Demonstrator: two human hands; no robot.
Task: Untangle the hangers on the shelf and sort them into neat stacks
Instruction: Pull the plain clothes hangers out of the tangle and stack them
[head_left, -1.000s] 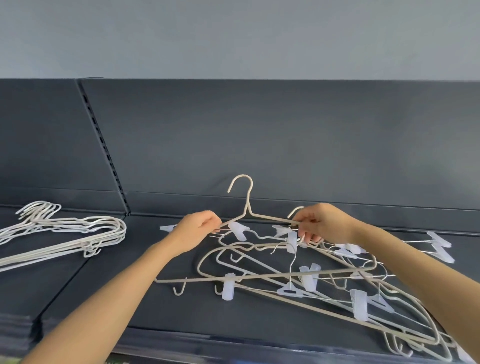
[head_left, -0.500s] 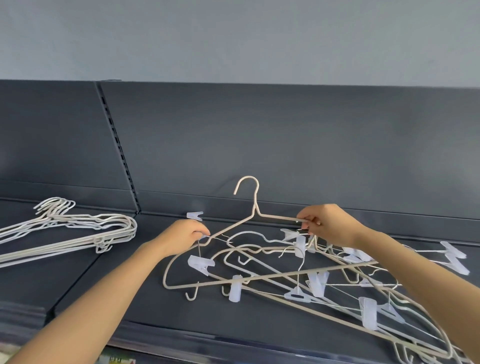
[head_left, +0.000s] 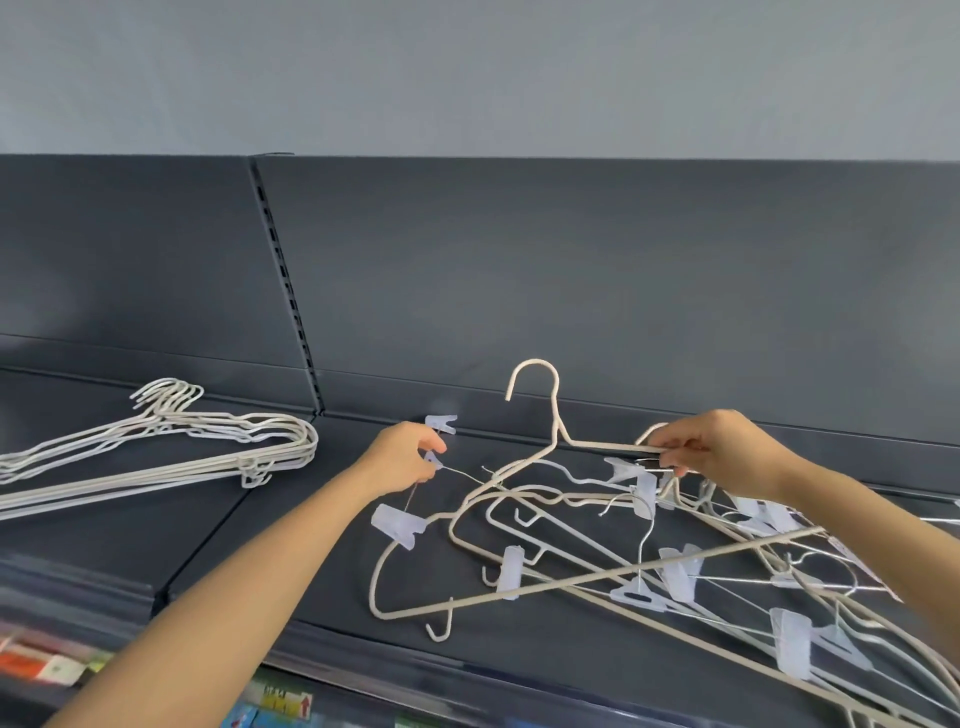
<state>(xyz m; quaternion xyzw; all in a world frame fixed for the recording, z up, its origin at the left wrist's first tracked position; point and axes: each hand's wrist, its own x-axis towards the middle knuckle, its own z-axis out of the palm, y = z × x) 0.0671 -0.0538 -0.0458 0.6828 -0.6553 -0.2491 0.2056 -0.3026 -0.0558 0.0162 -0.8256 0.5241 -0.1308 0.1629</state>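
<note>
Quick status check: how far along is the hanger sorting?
Done: one neat stack of plain hangers lies on the left shelf section. In hand: the left hand pinches a clip hanger whose hook seems snagged on the cream hanger held by the right hand. Left: the tangled pile of cream and clip hangers on the right; no clip-hanger stack shows yet.

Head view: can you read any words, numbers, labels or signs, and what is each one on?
No text is legible.
Yellow tag under the shelf edge: dark print and a red arrow, too blurred to read.
Red-orange tag at lower left: blurred, unreadable.
Hangers: no print visible.
</note>
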